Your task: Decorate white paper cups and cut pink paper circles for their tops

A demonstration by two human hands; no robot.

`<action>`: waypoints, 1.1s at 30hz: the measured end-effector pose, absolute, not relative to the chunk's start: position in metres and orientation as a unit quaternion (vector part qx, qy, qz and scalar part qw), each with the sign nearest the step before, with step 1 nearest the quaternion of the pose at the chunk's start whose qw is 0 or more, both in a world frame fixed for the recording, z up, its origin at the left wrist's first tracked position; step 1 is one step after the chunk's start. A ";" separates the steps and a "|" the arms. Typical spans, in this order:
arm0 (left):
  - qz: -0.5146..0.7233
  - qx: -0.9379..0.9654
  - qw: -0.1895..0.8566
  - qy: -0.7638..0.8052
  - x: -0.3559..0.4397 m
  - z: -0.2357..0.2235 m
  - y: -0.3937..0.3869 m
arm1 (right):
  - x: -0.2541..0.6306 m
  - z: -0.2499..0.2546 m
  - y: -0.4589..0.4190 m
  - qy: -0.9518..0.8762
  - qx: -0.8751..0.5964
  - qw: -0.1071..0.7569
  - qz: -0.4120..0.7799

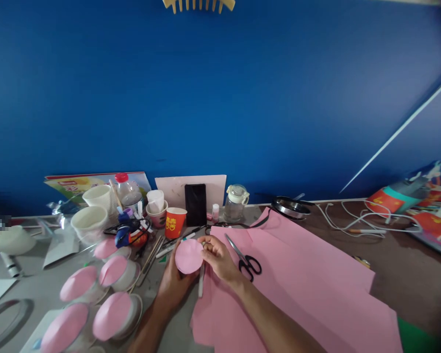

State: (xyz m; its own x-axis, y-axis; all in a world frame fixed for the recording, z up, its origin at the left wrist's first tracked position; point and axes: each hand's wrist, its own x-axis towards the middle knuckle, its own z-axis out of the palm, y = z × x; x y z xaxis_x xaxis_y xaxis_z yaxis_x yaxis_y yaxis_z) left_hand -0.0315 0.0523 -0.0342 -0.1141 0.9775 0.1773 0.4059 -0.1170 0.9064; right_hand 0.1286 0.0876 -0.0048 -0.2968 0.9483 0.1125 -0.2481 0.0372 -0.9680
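The person's left hand [174,284] is cupping a pink paper disc [189,256] from below, its fingers hidden behind the disc, so how they are curled cannot be told. The right hand [218,259] is meeting the disc at its right edge, fingers pressed together and pinching that rim. A white pen [201,280] is hanging down between the two hands, just under the disc; which hand is gripping it cannot be told.

Just right of the right fingers, black-handled scissors [246,260] are lying on a large pink paper sheet [301,289] that is covering the surface [407,274]. Beyond the fingers, a red paper cup [175,222] is showing yellow characters too small to read, and a black phone [195,204] is leaning against a pale board [191,189]. A glass jar [235,202] is standing just right of the board. To the left of the left hand, several white bowls capped with pink discs [112,316] are sitting close together. Farther back on that side, a plastic bottle with a red cap [127,191] is standing before a printed carton [77,184] whose red label is too blurred to read. White cables [356,220] are trailing far to the right.
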 end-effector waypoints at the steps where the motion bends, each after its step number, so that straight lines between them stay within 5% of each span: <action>1: 0.459 0.587 0.310 0.590 -0.031 -0.034 0.052 | 0.129 -0.005 0.088 -0.527 -0.332 0.490 0.610; 13: 0.513 0.621 0.299 0.512 -0.036 -0.029 0.048 | 0.130 0.000 0.093 -0.338 -0.287 0.548 0.709; 20: 0.614 0.604 0.057 0.505 -0.039 -0.016 0.042 | 0.136 0.005 0.103 -0.266 -0.237 0.548 0.757; 33: 0.568 0.560 0.376 0.471 -0.039 -0.030 0.050 | 0.141 -0.004 0.107 -0.223 -0.194 0.560 0.774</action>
State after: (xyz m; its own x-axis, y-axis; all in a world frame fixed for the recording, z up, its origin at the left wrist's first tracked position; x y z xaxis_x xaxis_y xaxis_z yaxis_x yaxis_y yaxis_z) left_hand -0.0387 0.0500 -0.0303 -0.0905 0.9551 0.2823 0.1005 -0.2732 0.9567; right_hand 0.1407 0.1075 -0.0039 -0.2969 0.9535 -0.0514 -0.7805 -0.2733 -0.5623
